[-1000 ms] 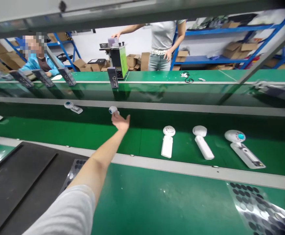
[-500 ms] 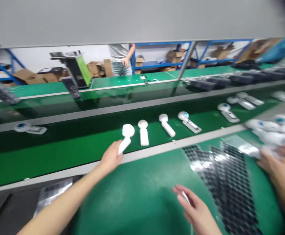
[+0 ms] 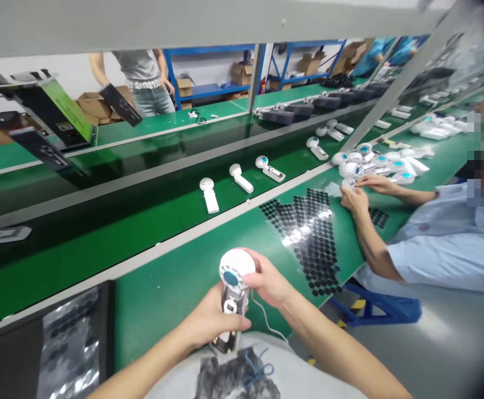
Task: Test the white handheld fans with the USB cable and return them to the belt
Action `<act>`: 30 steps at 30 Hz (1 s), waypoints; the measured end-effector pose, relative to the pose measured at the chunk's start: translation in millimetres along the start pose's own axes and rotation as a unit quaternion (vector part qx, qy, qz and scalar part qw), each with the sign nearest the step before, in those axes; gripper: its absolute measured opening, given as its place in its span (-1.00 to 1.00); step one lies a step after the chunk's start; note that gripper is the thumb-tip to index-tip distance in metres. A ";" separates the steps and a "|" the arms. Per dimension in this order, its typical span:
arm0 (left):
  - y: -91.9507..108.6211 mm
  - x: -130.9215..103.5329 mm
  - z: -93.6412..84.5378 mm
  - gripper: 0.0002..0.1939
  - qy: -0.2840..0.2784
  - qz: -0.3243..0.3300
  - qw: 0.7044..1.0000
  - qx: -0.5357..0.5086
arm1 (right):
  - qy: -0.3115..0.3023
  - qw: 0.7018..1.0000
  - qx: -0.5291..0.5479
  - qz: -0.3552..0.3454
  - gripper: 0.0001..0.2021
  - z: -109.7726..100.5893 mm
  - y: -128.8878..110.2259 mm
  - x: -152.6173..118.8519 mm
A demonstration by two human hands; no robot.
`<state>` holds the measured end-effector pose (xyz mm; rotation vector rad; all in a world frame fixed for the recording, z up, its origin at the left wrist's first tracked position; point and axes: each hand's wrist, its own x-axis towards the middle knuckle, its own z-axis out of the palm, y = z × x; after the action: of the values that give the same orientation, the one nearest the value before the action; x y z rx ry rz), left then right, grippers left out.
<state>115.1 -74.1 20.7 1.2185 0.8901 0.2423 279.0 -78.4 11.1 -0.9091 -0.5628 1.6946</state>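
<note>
Left hand: (image 3: 208,320) it's curling round the handle (image 3: 229,309) of a white handheld fan (image 3: 231,293), fingers mostly closed on it, thumb lying across the front
Right hand: (image 3: 271,281) it's cupping the rim of that fan's head (image 3: 239,259), half closed, thumb pressing near the front face
Fan: it's sitting between the 2 hands, head up, blue disc (image 3: 230,278) facing the wearer, handle showing its innards
White cord: (image 3: 265,316) it's curving down just below the right hand; can't tell where the top end is going
Belt: (image 3: 142,227) it's running ahead of both hands, with 3 more fans (image 3: 240,180) lying on it, beyond the right hand's fingers
Black dot sheets: (image 3: 320,249) they're lying on the green bench (image 3: 175,271), off to the right of the right hand
Black tray: (image 3: 9,354) it's sitting left of the left hand, a clear plastic sheet (image 3: 69,343) lying in it
Co-worker: (image 3: 437,238) they're working well right of the right hand, beside a fan pile (image 3: 377,160)
</note>
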 end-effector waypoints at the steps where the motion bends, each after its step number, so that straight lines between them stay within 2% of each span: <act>1: 2.1 -1.9 2.4 -0.37 -0.009 -0.010 0.999 -0.050 | -0.012 1.000 0.011 0.009 -0.47 1.3 -1.4 0.1; 4: 7.1 -8.6 5.6 -0.38 0.029 -0.007 0.991 -0.130 | -0.028 0.999 0.012 0.033 -0.57 2.4 -6.9 3.1; 6: 10.1 -11.9 3.0 -0.42 0.083 -0.018 0.982 -0.166 | -0.008 0.998 -0.045 0.032 -0.62 3.7 -10.7 2.7; 8: 12.9 -13.7 -2.9 -0.48 0.155 -0.040 0.962 -0.219 | 0.021 0.989 -0.147 0.017 -0.67 8.1 -13.6 -2.6; 10: 15.1 -14.5 -9.9 -0.45 0.218 -0.043 0.937 -0.271 | 0.025 0.962 -0.272 -0.012 -0.70 16.3 -14.7 -12.5; 13: 16.2 -16.2 -17.0 -0.48 0.257 -0.008 0.917 -0.304 | -0.016 0.913 -0.403 -0.057 -0.80 32.8 -12.3 -29.3; 15: 16.3 -18.2 -17.4 -0.54 0.256 0.023 0.917 -0.304 | -0.033 0.903 -0.421 -0.076 -0.87 42.2 -8.4 -37.0; 18: 17.7 -21.6 -13.9 -0.60 0.243 0.047 0.919 -0.306 | -0.055 0.910 -0.402 -0.079 -0.90 49.2 -2.1 -41.0; 25: 19.4 -27.3 -13.6 -0.68 0.222 0.055 0.938 -0.260 | -0.095 0.920 -0.374 -0.071 -0.93 47.5 0.5 -40.4; 30: 19.9 -28.3 -16.0 -0.64 0.184 0.051 0.933 -0.305 | -0.090 0.922 -0.368 -0.077 -0.94 48.4 -1.4 -44.5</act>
<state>91.2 -72.5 50.3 0.6424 0.9733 0.7921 246.8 -116.5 53.8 -1.1908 -1.4196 1.4303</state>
